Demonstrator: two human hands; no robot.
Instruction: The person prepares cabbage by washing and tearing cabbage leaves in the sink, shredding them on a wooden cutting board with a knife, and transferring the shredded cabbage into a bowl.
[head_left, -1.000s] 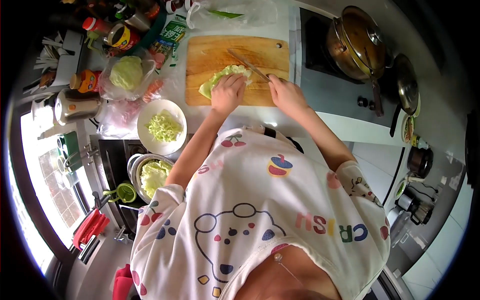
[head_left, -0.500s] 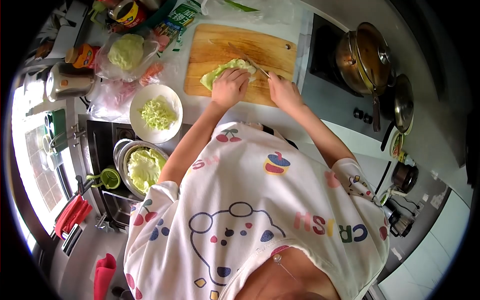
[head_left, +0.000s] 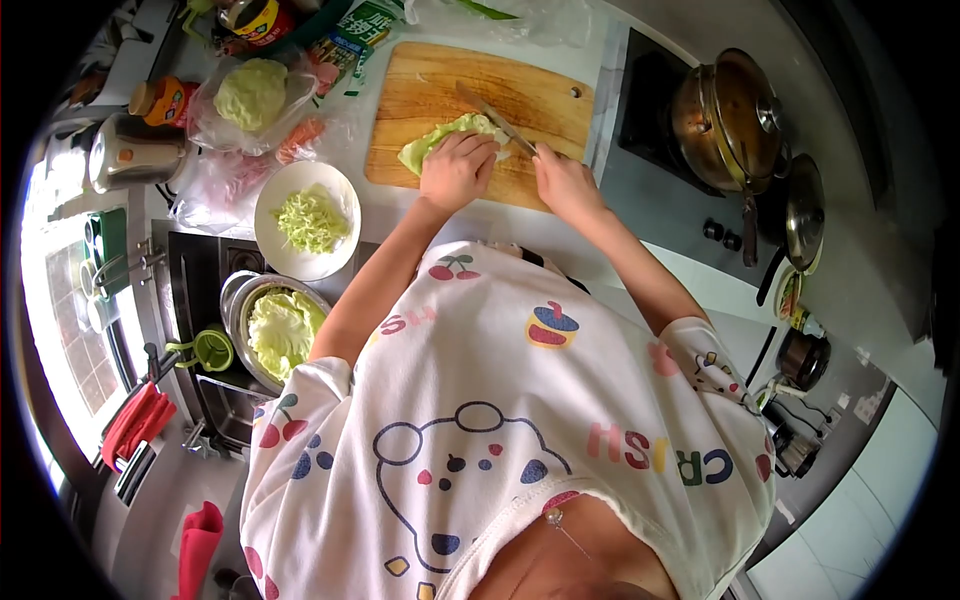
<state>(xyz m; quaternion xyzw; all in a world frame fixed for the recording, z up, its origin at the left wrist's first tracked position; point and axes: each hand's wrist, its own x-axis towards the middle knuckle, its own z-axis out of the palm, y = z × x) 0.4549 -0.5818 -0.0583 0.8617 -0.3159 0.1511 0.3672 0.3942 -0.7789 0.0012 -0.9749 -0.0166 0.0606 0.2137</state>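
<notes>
A piece of leafy cabbage (head_left: 424,148) lies on the wooden cutting board (head_left: 440,75). My left hand (head_left: 460,168) presses down on it with curled fingers. My right hand (head_left: 566,180) is closed around the handle of a knife (head_left: 492,112), whose blade slants up and to the left, beside the right end of the cabbage. To the left of the board stands a white plate (head_left: 270,222) with shredded cabbage (head_left: 310,220) heaped in it. Whole leaves (head_left: 285,330) fill a metal pot (head_left: 240,318) at the sink.
A cabbage head (head_left: 250,95) in a plastic bag and a green packet (head_left: 352,40) sit at the back left. On the right, a lidded pot (head_left: 700,110) stands on the stove (head_left: 650,185), its handle towards me. A green cup (head_left: 212,350) is by the sink.
The view has shifted very slightly. Both hands, the knife and the cabbage keep nearly the same places on the board.
</notes>
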